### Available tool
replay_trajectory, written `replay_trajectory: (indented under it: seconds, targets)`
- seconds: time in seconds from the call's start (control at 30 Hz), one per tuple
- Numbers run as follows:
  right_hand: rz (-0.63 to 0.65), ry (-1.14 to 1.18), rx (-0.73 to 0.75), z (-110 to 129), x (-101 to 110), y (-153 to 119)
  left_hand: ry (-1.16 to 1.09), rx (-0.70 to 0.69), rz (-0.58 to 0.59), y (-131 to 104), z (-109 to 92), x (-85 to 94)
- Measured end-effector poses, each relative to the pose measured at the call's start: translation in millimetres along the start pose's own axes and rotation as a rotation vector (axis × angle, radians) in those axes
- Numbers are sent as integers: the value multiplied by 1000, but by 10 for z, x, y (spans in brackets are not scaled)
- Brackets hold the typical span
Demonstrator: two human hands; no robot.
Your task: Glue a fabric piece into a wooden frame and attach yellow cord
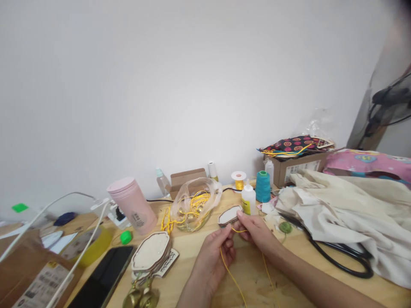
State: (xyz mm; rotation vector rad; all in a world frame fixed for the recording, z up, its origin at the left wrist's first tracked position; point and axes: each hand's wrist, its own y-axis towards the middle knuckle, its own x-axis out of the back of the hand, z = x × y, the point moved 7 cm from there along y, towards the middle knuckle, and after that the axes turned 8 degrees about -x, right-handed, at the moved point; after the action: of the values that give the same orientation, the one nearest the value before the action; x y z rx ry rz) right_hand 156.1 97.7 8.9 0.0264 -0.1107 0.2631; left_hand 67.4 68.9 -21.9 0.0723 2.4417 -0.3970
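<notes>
A small pale plaque [230, 215] with a dark scalloped border is gripped at its right end by my right hand [257, 231], the thumb lying on top. My left hand [215, 252] is closed just below the plaque, pinching a thin yellow cord [230, 273] between thumb and forefinger. The cord runs between both hands, and two strands hang down toward the front of the table. Left of my hands lies a stack of similar plaques [150, 251], with brass bells [141, 296] in front of it.
Behind are a clear bag [195, 205] of yellow cords, a white glue bottle [248, 199] and a teal thread cone [263, 187]. Black-handled scissors [337, 259] lie partly under cream cloth [349, 205]. A phone [102, 278] and pink tumbler [132, 205] stand left.
</notes>
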Motion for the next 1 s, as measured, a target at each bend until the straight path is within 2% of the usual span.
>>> replay_trajectory:
  seconds: [0.23, 0.53, 1.0]
  targets:
    - [-49, 138, -128, -56, 60, 9, 58, 15, 57, 4, 30, -13]
    - [-89, 178, -163, -38, 90, -15, 135, 13, 82, -24, 20, -52]
    - [-59, 177, -104, -85, 64, 20, 451, -247, 87, 39, -130, -43]
